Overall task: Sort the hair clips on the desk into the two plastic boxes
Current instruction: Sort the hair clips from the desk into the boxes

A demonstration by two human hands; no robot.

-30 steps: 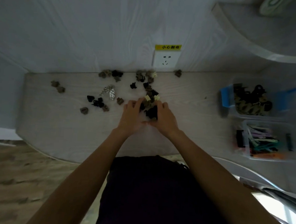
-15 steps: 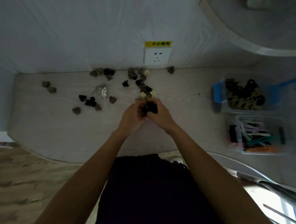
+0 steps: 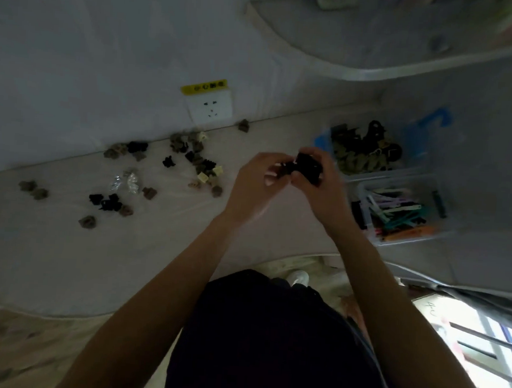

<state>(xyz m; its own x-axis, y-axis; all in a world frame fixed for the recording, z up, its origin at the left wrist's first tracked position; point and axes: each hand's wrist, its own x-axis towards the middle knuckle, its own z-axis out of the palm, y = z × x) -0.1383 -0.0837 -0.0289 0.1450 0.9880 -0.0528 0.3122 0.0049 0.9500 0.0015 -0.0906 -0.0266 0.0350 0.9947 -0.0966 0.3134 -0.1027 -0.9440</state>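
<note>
Both hands are raised over the desk (image 3: 50,259), cupped together around a bunch of small black claw clips (image 3: 306,167). My left hand (image 3: 258,188) closes on the left side of the bunch and my right hand (image 3: 321,188) on the right side. Just right of them stands a clear box (image 3: 412,161) of black and leopard claw clips. In front of it is a second clear box (image 3: 444,232) of long coloured flat clips. Several brown, black and cream claw clips (image 3: 202,166) lie scattered on the desk to the left.
A white wall socket (image 3: 210,105) with a yellow label sits on the back wall above the clips. A curved shelf (image 3: 361,71) hangs over the right end. The desk's rounded front edge runs near my body. A crinkled clear wrapper (image 3: 125,181) lies among the left clips.
Both hands gathered a handful of clips from the pile, lifted it off the desk and carried it to the right, close to the claw-clip box. The view has swung right with them.
</note>
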